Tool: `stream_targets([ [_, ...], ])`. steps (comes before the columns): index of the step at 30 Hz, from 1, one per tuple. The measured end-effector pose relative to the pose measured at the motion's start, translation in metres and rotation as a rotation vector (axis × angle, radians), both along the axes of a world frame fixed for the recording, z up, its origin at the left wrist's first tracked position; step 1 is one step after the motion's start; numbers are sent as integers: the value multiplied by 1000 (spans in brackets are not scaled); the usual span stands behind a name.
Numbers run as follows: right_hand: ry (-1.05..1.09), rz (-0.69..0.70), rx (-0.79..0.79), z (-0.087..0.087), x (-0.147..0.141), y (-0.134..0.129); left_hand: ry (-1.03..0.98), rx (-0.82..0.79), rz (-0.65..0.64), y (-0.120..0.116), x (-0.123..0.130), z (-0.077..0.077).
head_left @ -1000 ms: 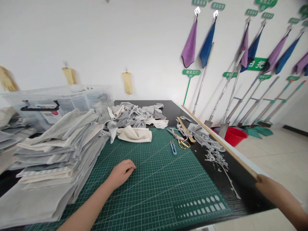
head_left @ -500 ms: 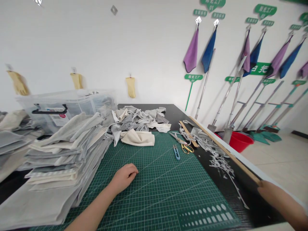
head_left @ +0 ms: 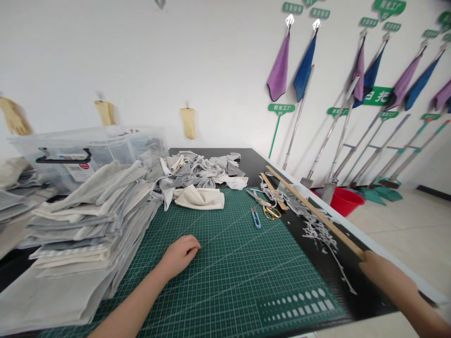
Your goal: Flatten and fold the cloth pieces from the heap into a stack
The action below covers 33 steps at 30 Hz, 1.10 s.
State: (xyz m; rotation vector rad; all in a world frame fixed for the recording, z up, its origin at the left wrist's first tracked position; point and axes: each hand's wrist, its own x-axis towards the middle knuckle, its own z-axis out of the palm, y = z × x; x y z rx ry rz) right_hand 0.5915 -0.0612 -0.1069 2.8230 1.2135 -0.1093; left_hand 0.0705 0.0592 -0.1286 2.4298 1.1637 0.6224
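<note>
My left hand (head_left: 181,255) rests on the green cutting mat (head_left: 225,277), fingers curled into a loose fist, and nothing shows in it. At the right edge of the table my right hand (head_left: 382,267) is closed around the near end of a long wooden ruler (head_left: 313,209). The ruler's far end lies over grey fabric scraps (head_left: 310,225). Beyond my left hand sit a folded cream cloth (head_left: 200,197) and blue thread snips (head_left: 255,218). Gold-handled scissors (head_left: 271,212) lie beside the snips, close to a shorter wooden ruler (head_left: 275,191).
A tall stack of grey cloth pieces (head_left: 81,244) stands on the left, with a clear plastic box (head_left: 102,150) behind it. Loose grey cloths (head_left: 200,171) are heaped at the mat's far edge. Past the table's right side, a red bucket (head_left: 347,201) stands on the floor.
My right hand has moved a little left, toward the mat, and the long ruler has shifted with it. My left hand stays on the mat. The whole view has shifted slightly.
</note>
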Motion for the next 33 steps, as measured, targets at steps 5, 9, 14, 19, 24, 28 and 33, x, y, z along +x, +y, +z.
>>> stream_targets([
  [5,88,3,-21,3,-9,3,-1,-5,-8,0,0,0],
  [9,90,18,-16,0,-17,6,3,-14,-11,0,0,1],
  [14,123,47,2,-5,-24,11,9,-13,-16,0,-1,1],
  [19,129,36,16,-8,-26,13,9,-5,-17,0,-1,1],
  [24,116,20,-10,-4,-27,12,26,-7,-19,0,-1,0],
  [28,124,20,-20,-2,-27,15,20,-3,-16,1,-1,0],
  [33,126,18,-27,-3,-28,21,12,-15,-21,1,-1,0],
])
